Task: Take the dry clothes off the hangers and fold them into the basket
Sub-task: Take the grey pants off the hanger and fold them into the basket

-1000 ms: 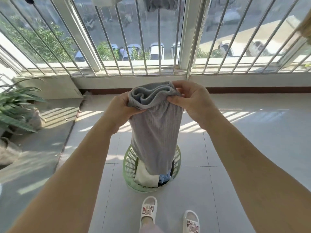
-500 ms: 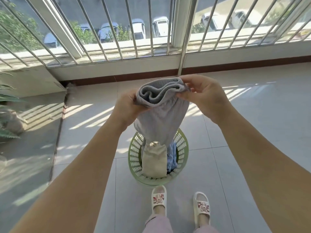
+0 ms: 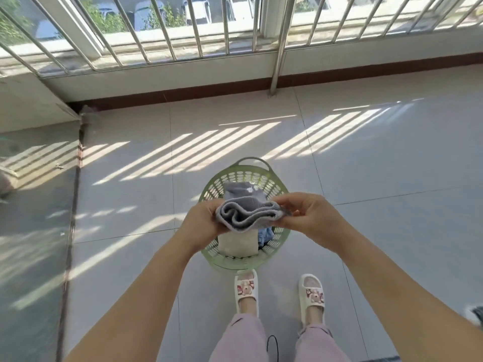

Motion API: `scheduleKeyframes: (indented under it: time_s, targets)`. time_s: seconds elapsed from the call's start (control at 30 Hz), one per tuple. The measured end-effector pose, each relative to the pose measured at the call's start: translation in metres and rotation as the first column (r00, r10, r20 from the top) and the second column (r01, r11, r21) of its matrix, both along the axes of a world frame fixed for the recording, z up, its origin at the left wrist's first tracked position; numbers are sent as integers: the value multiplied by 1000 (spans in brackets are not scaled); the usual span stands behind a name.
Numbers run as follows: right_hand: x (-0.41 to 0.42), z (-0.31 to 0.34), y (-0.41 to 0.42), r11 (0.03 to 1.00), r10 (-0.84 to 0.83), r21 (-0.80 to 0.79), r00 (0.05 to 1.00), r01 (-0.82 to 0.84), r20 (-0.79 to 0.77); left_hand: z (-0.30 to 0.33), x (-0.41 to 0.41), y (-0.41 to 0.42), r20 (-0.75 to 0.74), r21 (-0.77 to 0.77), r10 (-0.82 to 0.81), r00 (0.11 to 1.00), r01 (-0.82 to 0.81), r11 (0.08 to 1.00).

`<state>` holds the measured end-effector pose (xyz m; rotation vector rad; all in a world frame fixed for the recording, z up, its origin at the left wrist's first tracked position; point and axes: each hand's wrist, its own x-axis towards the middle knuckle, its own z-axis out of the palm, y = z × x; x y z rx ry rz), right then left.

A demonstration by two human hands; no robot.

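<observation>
Grey garment (image 3: 248, 214), folded, held over the green basket (image 3: 283, 185).
I see my left hand (image 3: 201, 222) gripping its left end and my right hand (image 3: 311, 218) pinching the right end, fingers curled. Inside the basket lie a cream piece (image 3: 239, 242) and blue cloth (image 3: 265, 235); slippers (image 3: 312, 293) stand just behind.

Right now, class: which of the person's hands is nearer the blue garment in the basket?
Right. The right hand hangs just above and right of the blue garment; the left hand is further off, across the cream garment. Both grip the grey garment.
</observation>
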<state>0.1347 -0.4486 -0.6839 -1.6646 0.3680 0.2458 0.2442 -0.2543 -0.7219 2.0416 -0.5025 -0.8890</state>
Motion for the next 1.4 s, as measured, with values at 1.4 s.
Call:
scheduleKeyframes:
  time_s: [1.4]
  targets:
    - [102, -442, -47, 500, 127, -853, 961, 152, 245, -416, 43, -63, -22, 408, 286, 958, -253, 877]
